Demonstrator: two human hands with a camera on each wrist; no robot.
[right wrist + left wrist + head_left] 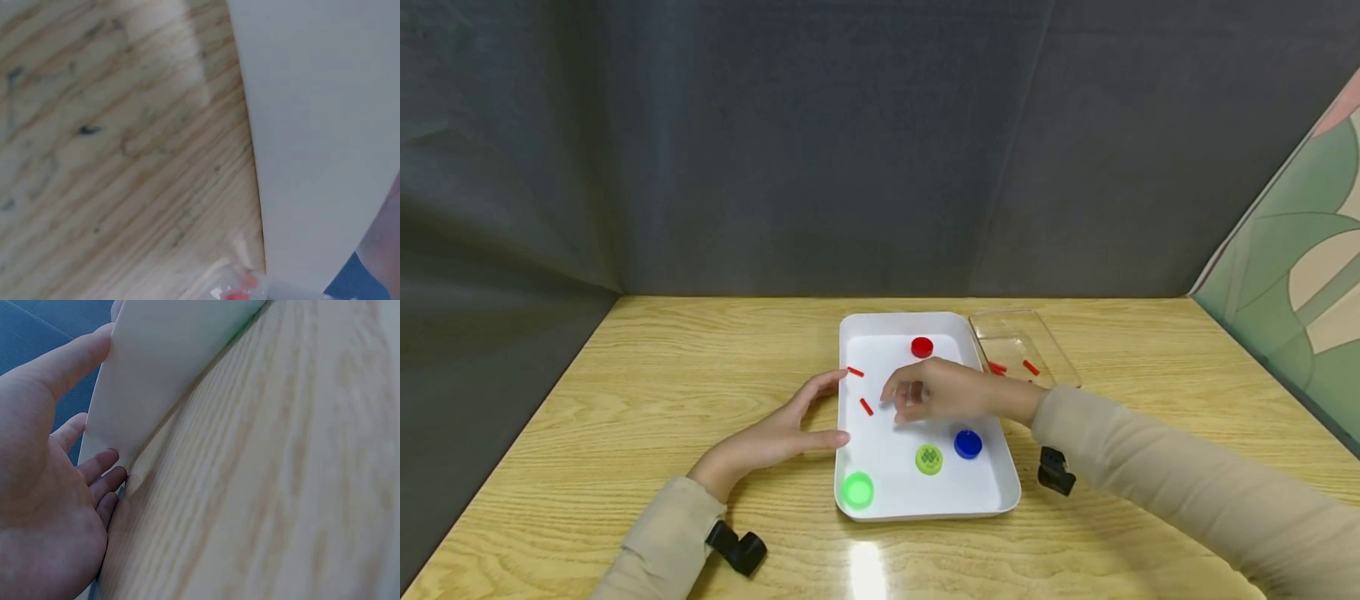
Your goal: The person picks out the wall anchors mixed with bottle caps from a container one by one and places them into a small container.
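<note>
A white tray lies on the wooden table. My left hand rests against its left wall, thumb and fingers spread apart; in the left wrist view the fingertips of that hand touch the tray wall. Over the middle of the tray hovers my right hand, its fingers loosely bent, with a gap between thumb and fingertips and nothing visible in them. Left of those fingertips lies a short red stick, and another red stick is near the left rim.
Inside the tray are a red cap, a blue cap, a yellow-green cap and a bright green cap. A clear box with several red sticks stands by the right rim, partly behind my right forearm. A dark curtain hangs behind.
</note>
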